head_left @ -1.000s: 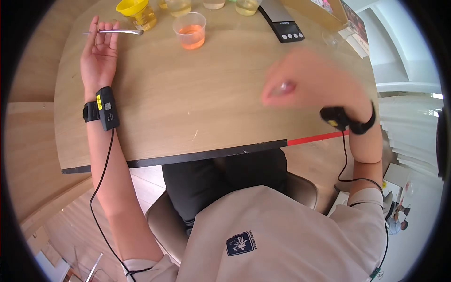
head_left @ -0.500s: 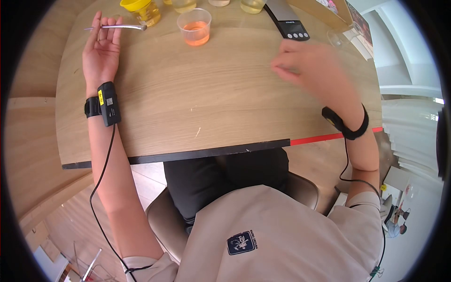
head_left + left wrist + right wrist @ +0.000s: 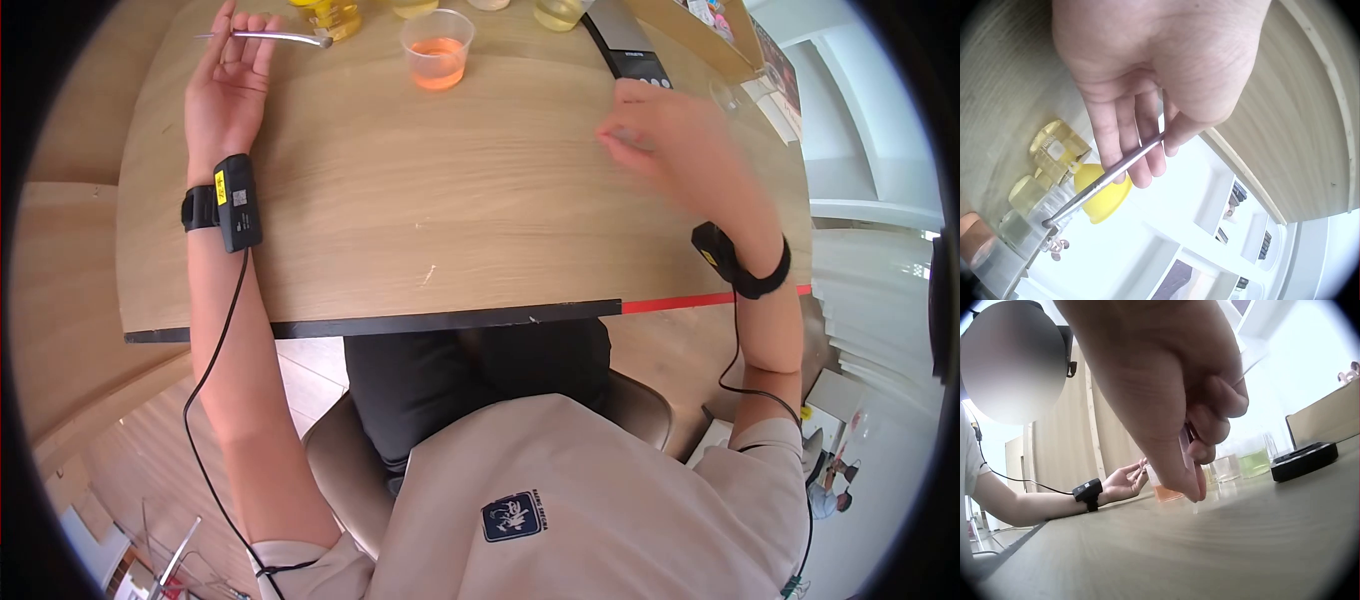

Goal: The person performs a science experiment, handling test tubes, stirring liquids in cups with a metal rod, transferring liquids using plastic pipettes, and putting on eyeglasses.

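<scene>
My left hand (image 3: 228, 95) lies palm up over the left side of the table, pinching a slim silver rod (image 3: 285, 37) with a small dark rounded end. In the left wrist view, the rod's dark end points toward the cups. My right hand (image 3: 680, 140) is over the right side, in front of the digital scale (image 3: 622, 40) and overlapping its near end in the head view. Its curled fingers and thumb pinch a small clear, shiny thing (image 3: 1187, 439), mostly hidden; I cannot tell its kind. A clear cup of orange liquid (image 3: 437, 65) stands between the hands.
A yellow funnel-shaped piece (image 3: 1107, 194) sits by a beaker of yellow liquid (image 3: 1057, 147). Several cups of pale liquid line the far side. A cardboard box (image 3: 700, 35) stands at the back right, with a clear lid-like thing (image 3: 728, 97) near it.
My right hand has turned and moved away from my body toward the scale, with its fingers now pointing more downward. My left hand keeps the rod in much the same pose.
</scene>
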Tool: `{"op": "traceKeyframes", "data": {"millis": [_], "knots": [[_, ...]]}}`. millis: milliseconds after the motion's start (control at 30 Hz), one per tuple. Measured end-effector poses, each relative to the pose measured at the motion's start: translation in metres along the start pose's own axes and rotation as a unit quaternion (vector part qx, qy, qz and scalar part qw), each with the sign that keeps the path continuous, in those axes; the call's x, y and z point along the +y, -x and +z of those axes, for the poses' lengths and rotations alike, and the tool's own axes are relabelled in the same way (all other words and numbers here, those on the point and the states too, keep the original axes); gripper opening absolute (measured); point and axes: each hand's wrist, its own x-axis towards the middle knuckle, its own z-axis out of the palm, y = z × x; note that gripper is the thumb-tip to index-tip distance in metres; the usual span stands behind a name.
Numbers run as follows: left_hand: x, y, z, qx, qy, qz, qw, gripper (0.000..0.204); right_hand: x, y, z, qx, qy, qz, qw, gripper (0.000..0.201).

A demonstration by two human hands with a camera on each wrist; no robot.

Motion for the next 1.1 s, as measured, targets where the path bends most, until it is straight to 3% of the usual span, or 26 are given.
{"op": "traceKeyframes", "data": {"millis": [100, 200, 267, 400, 600, 700, 767, 800, 867, 900, 967, 1100], "knots": [[-0.003, -0.001, 0.003, 0.006, 0.001, 0.003, 1.000, 0.038, -0.004, -0.001, 0.002, 0.022, -0.013, -0.033, 0.999, 0.007], [0.001, -0.003, 0.000, 0.006, -0.003, 0.003, 1.000, 0.038, -0.002, -0.003, -0.002, -0.026, -0.003, -0.047, 0.999, 0.007], [-0.001, -0.002, -0.002, 0.000, 0.005, -0.005, 1.000, 0.039, 0.005, -0.003, 0.000, 0.011, 0.002, -0.029, 1.000, 0.007], [-0.002, -0.005, -0.003, 0.001, 0.005, 0.002, 1.000, 0.039, -0.004, 0.001, -0.003, -0.019, -0.002, -0.036, 0.999, 0.006], [-0.002, -0.002, 0.002, 0.013, -0.011, 0.003, 1.000, 0.037, -0.003, 0.000, 0.002, 0.028, 0.023, -0.045, 0.998, 0.005], [-0.001, -0.003, -0.002, 0.012, -0.012, 0.010, 1.000, 0.037, -0.007, -0.001, -0.007, -0.024, 0.014, -0.067, 0.997, 0.006], [-0.001, -0.003, 0.002, 0.022, -0.012, 0.018, 1.000, 0.038, 0.010, 0.007, -0.017, 0.004, -0.045, 0.028, 0.999, 0.007], [-0.001, -0.001, 0.004, 0.018, -0.013, 0.014, 1.000, 0.038, 0.016, 0.011, -0.022, 0.001, -0.043, 0.026, 0.999, 0.007], [-0.003, 0.002, 0.006, 0.012, -0.010, 0.006, 1.000, 0.038, 0.022, 0.020, -0.029, -0.060, -0.043, 0.092, 0.993, 0.009], [-0.004, 0.002, 0.004, 0.009, -0.006, 0.007, 1.000, 0.038, 0.023, 0.023, -0.027, -0.059, -0.042, 0.096, 0.993, 0.009], [-0.004, 0.000, 0.002, -0.002, 0.004, 0.001, 1.000, 0.038, 0.026, 0.031, -0.018, -0.022, 0.030, 0.014, 0.999, 0.009], [-0.001, -0.001, -0.002, 0.004, 0.000, 0.000, 1.000, 0.039, 0.037, 0.037, -0.014, -0.006, 0.015, 0.051, 0.999, 0.010]]}}
